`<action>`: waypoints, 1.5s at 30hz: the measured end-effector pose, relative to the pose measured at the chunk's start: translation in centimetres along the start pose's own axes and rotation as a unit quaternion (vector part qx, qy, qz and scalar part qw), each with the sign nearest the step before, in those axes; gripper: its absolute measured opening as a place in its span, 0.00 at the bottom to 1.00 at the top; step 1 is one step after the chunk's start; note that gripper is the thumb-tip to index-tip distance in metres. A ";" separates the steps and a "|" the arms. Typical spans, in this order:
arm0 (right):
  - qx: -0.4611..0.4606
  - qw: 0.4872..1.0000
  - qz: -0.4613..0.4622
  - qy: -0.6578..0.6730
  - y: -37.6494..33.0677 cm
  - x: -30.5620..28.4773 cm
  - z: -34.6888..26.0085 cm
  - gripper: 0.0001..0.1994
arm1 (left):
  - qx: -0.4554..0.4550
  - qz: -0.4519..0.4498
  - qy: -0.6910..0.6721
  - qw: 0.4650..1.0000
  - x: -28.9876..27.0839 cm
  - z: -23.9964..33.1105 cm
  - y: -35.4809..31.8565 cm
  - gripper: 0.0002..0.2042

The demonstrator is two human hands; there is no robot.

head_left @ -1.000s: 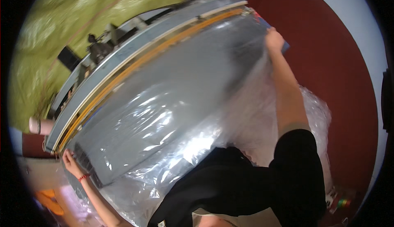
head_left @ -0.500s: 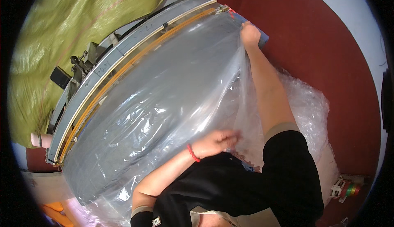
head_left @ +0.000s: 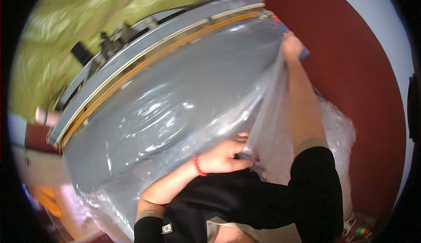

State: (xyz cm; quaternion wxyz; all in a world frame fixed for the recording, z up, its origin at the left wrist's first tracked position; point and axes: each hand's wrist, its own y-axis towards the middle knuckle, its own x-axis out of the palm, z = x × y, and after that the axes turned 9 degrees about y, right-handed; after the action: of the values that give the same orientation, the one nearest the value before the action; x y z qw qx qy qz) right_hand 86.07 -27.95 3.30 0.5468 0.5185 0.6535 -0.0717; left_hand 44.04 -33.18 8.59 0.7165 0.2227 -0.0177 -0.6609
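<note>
A wide sheet of clear plastic film lies spread over the grey bed of a long machine with an orange strip along its upper edge. My right hand reaches far out and grips the film's far corner at the machine's right end. My left hand, with a red band at the wrist, is closed on a gathered fold of the film close to my chest. The film runs taut between the two hands.
Crumpled clear plastic is heaped to the right of my right arm on the dark red floor. Yellow-green sheeting covers the area behind the machine. Small coloured objects lie at the lower right.
My left hand has come in from the film's lower left edge to the middle near my chest and taken hold of a fold. The right hand has kept its grip on the far corner.
</note>
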 end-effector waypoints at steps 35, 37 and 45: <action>0.016 0.996 -0.056 -0.073 1.1 0.2 0.6 0.17 | -0.417 0.218 0.563 0.679 -16.5 7.8 -34.7 0.28; 0.018 0.996 -0.045 -0.072 1.1 -0.3 0.7 0.17 | -0.452 0.217 0.574 0.648 -17.1 6.9 -35.9 0.28; 0.031 0.997 -0.050 -0.059 0.9 -0.3 0.9 0.17 | -0.477 0.232 0.613 0.585 -19.6 5.1 -35.7 0.27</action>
State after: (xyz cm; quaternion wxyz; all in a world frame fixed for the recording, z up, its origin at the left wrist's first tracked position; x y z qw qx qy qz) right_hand 87.35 -28.34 3.63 0.5633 0.4969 0.6429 -0.1498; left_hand 6.39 -16.92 6.25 0.6898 0.1896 0.6926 -0.0924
